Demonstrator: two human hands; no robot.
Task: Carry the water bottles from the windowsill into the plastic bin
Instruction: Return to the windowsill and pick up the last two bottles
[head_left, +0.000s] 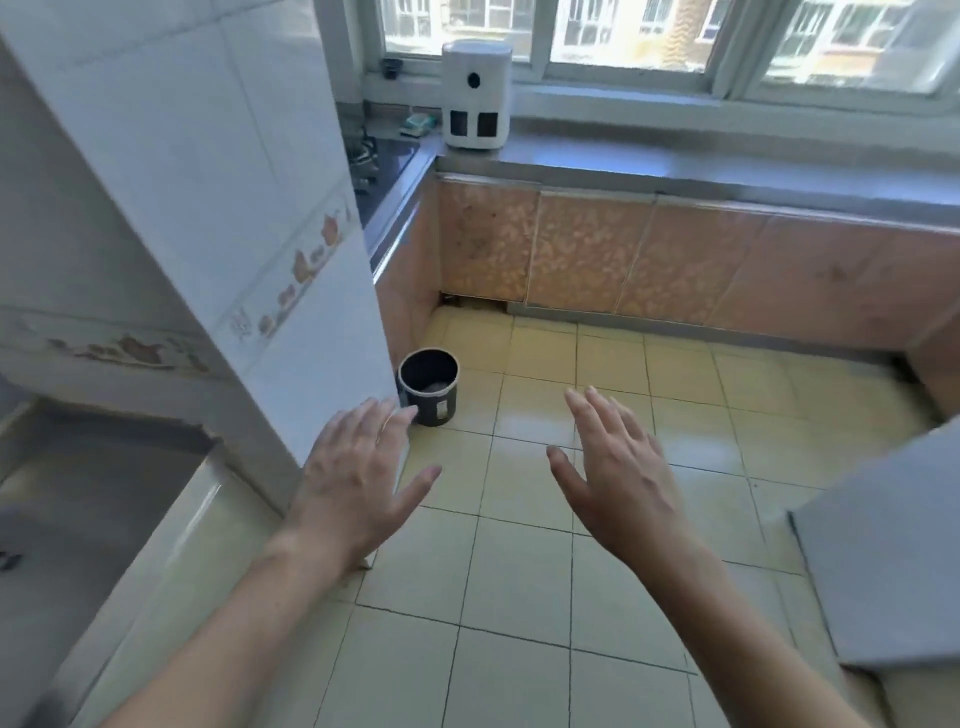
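Note:
My left hand (358, 473) and my right hand (618, 467) are held out over the tiled floor, palms down, fingers spread, with nothing in them. The grey windowsill counter (727, 166) runs along the far wall under the window. No water bottle shows on it in this view. A small dark round bin (429, 387) stands on the floor at the foot of the white tiled pillar, just beyond my left fingertips; something pale lies inside it.
A white cylindrical appliance (475, 96) stands at the left end of the sill. A gas stove (376, 156) lies left of it. The tiled pillar (234, 208) juts out at left, a grey surface (883, 561) at right. Yellow floor tiles (519, 597) stretch ahead.

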